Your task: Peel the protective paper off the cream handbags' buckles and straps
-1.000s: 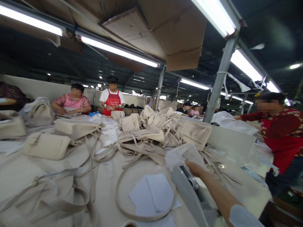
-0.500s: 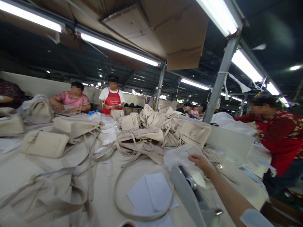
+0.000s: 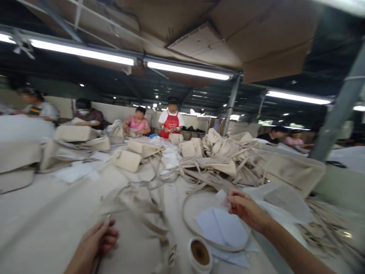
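Note:
My right hand [image 3: 242, 207] pinches a small whitish piece [image 3: 222, 198] above the blue-white paper sheets [image 3: 225, 226]. At the lower left, my left hand [image 3: 99, 238] is closed around a thin object with a small shiny tip, too blurred to name. It is beside a beige bag [image 3: 134, 232] lying on the table with its straps loose over it. Between my hands, near the front edge, stands a round white tub [image 3: 200, 255] with a brown inside. A beige strap loops around the paper sheets.
Beige bags [image 3: 228, 152] are heaped at the centre and right, with more bags [image 3: 74, 134] at the left. White plastic [image 3: 273, 198] lies at the right. Several people work beyond the table; one wears a red apron [image 3: 172, 122]. A grey post [image 3: 339, 106] rises at right.
The view has swung left. My left hand has come into view. My right hand has left the grey dispenser and plastic and now has a small whitish piece over the papers.

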Available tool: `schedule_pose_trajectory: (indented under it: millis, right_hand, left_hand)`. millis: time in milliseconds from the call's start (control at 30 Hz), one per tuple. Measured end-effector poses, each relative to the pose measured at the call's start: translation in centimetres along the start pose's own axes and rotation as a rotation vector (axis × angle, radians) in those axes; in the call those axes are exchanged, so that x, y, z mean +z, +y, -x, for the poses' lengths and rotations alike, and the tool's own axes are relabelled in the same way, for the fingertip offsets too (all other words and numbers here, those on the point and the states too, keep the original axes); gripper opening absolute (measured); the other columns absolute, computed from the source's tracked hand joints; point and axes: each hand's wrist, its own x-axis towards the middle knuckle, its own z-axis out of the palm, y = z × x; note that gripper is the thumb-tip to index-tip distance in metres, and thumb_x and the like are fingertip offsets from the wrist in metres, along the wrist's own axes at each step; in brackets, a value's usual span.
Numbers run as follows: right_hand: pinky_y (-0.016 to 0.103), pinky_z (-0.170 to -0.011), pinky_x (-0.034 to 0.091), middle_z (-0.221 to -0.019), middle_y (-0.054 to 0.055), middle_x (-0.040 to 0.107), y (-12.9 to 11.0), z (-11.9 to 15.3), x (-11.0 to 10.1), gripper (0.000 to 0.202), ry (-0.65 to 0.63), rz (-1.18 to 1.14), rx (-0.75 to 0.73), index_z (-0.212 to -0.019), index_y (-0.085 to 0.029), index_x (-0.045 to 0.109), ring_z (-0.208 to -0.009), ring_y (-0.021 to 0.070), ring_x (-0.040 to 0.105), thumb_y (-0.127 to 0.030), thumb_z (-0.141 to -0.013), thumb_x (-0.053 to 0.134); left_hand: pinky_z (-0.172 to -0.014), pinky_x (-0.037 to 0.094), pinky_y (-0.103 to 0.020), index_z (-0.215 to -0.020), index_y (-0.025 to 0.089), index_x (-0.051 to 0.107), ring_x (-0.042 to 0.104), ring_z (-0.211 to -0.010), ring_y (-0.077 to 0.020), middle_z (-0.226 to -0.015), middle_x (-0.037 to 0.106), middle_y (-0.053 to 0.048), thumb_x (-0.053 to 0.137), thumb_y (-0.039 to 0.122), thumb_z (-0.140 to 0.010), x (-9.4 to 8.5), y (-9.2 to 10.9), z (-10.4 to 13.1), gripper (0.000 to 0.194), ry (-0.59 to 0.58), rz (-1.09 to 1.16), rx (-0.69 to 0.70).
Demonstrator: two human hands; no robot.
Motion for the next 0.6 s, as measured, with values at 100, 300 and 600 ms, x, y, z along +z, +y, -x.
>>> schedule_pose_trajectory:
  millis: [100,300,600]
  right_hand:
    - [0.022,-0.053,0.052,-0.067,-0.004,0.063,2.2,1.3,10.2,0.035,-0.139,-0.117,0.124,-0.078,-0.02,0.064,-0.057,0.0105,0.059,-0.025,-0.053,0.088]
    - [0.024,-0.056,0.055,-0.067,-0.003,0.064,7.3,3.1,26.0,0.035,-0.253,-0.211,0.403,-0.074,-0.019,0.058,-0.057,0.0112,0.061,-0.035,-0.057,0.084]
    - [0.024,-0.054,0.052,-0.055,-0.002,0.057,11.8,0.7,32.8,0.014,-0.18,0.144,0.373,-0.059,-0.021,0.055,-0.052,0.0116,0.054,-0.025,-0.069,0.064]
  left_hand:
    - [-0.039,0.039,-0.014,-0.084,0.014,0.053,0.054,-0.044,-0.0068,-0.063,0.063,-0.001,0.051,0.02,-0.093,-0.7,1.1,0.6,0.011,-0.178,0.049,-0.105]
    - [-0.044,0.047,-0.019,-0.082,0.014,0.051,0.062,-0.052,-0.0113,-0.069,0.066,-0.005,0.039,0.017,-0.095,-1.1,3.2,-1.0,0.018,-0.223,-0.033,-0.272]
    - [-0.053,0.049,-0.023,-0.093,0.012,0.061,0.057,-0.059,-0.0096,-0.078,0.061,0.0,0.053,0.037,-0.096,-2.6,4.0,-4.0,0.026,-0.312,-0.255,-0.408]
